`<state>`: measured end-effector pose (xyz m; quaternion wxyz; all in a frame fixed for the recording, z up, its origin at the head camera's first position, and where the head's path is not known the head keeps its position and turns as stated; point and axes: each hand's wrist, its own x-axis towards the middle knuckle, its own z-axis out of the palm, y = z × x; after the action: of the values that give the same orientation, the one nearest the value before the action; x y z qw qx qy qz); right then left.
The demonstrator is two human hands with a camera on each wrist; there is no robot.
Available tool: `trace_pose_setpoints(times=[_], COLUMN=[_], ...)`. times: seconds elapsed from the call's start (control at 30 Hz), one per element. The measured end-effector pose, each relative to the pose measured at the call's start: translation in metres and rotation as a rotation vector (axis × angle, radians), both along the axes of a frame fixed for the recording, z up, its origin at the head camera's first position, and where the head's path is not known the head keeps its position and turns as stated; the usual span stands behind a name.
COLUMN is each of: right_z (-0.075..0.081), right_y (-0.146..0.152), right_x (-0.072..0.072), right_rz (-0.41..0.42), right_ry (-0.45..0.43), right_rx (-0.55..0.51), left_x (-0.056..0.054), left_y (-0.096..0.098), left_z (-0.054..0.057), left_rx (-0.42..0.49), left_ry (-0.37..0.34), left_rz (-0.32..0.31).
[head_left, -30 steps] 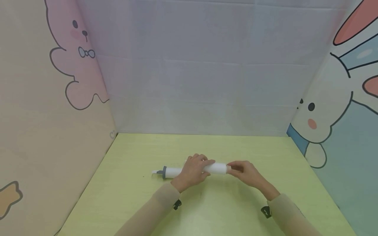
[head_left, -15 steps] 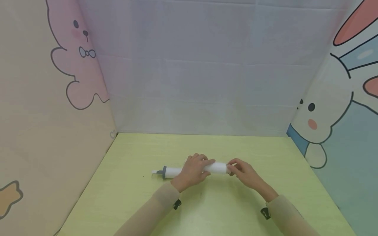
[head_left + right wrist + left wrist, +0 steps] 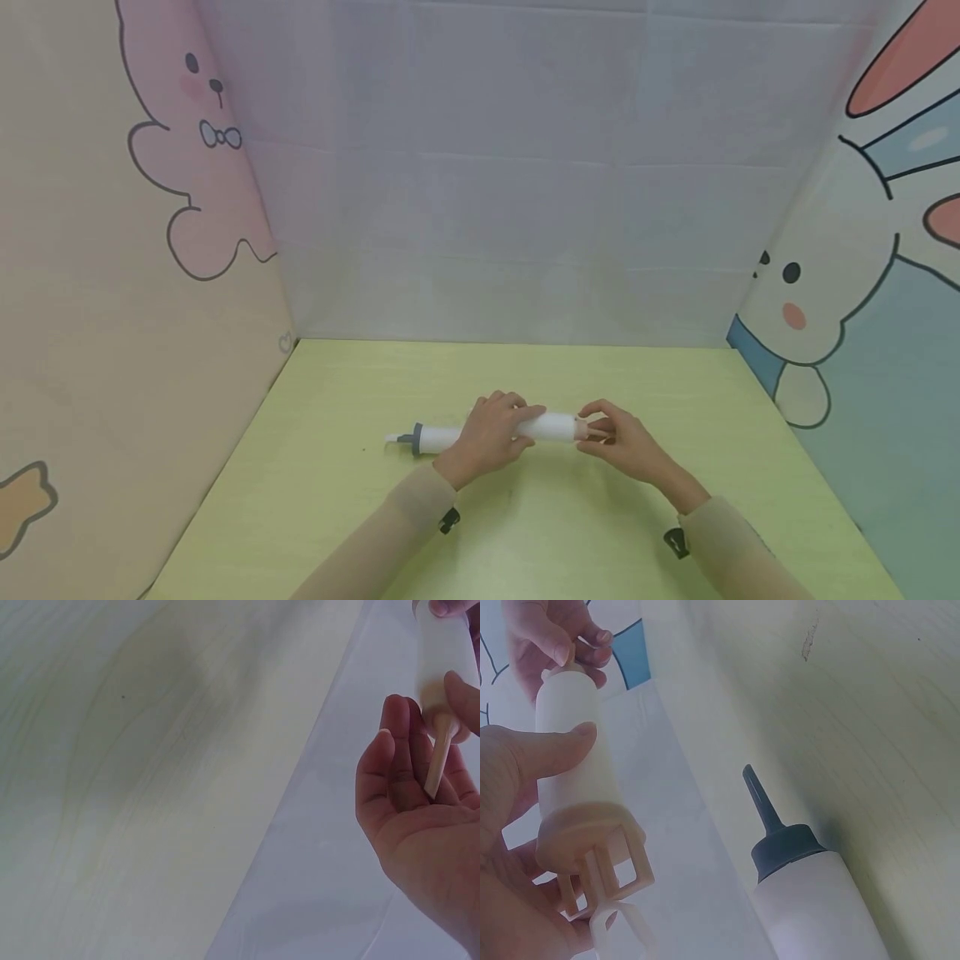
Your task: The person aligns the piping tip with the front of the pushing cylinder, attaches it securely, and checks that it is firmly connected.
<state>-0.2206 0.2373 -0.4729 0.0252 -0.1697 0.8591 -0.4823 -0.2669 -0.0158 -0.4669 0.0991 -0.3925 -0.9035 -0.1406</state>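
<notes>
My left hand [image 3: 491, 433] grips the white barrel [image 3: 553, 427] of a syringe-shaped dispenser, like an icing syringe, with beige ends. In the left wrist view its beige collar [image 3: 589, 832] and looped handle face the camera. At the other end my right hand [image 3: 628, 442] holds the beige nozzle end, thumb and fingers around its base. The slim nozzle [image 3: 441, 754] points into that palm in the right wrist view. A second white dispenser with grey ends [image 3: 438, 439] lies on the table beneath my left hand, its dark nozzle [image 3: 784, 844] showing in the left wrist view.
The pale yellow-green table [image 3: 510, 542] runs back to a pale cloth wall [image 3: 487, 208]. Side walls carry a pink cartoon figure [image 3: 180, 167] at left and a white rabbit [image 3: 825, 267] at right. A dark wrist device [image 3: 450, 520] sits at each cuff.
My right fingers have shifted around the nozzle end, spreading to either side of its base, so more of the nozzle shows. My left hand and the grey-ended dispenser have stayed put.
</notes>
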Motion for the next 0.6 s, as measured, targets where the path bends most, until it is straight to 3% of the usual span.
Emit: trace_pose_setpoints(times=[0.6], right_z=[-0.0058], right_y=[0.0000], right_x=[-0.0017], right_rz=[-0.012], right_ry=[0.008], right_rx=[0.042], left_x=[0.0022], left_y=[-0.0012], left_z=[-0.0034], left_rx=[0.001], left_ry=[-0.008], left_rz=[0.004])
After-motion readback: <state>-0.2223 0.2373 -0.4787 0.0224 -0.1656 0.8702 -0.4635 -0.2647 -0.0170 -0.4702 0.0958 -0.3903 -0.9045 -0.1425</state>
